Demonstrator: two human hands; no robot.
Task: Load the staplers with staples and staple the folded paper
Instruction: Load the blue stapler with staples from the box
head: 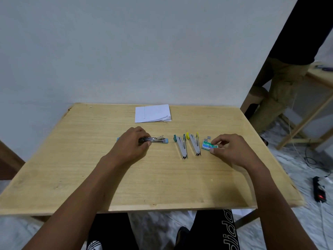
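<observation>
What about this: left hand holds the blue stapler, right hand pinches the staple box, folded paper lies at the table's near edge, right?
Not quite. The head view shows the folded paper at the far edge of the table, by the wall. The left hand does hold the blue stapler, and the right hand pinches the staple box.

On the table (72, 177), at the far edge and about midway across: the folded paper (152, 113). Nearer, in a row across the middle, from the left: left stapler (158, 140), middle stapler (181, 146), right stapler (194, 144), staple box (209, 145). Left stapler crosswise, apart from the other two; those just beside each other, lengthwise toward the near edge. Just behind the box: a loose staple strip (208, 138). Left hand (130, 141) over the left stapler's left end, gripping it. Right hand (228, 148) at the box's right side, pinching it. On the floor right of the table: a power strip (319, 191).
</observation>
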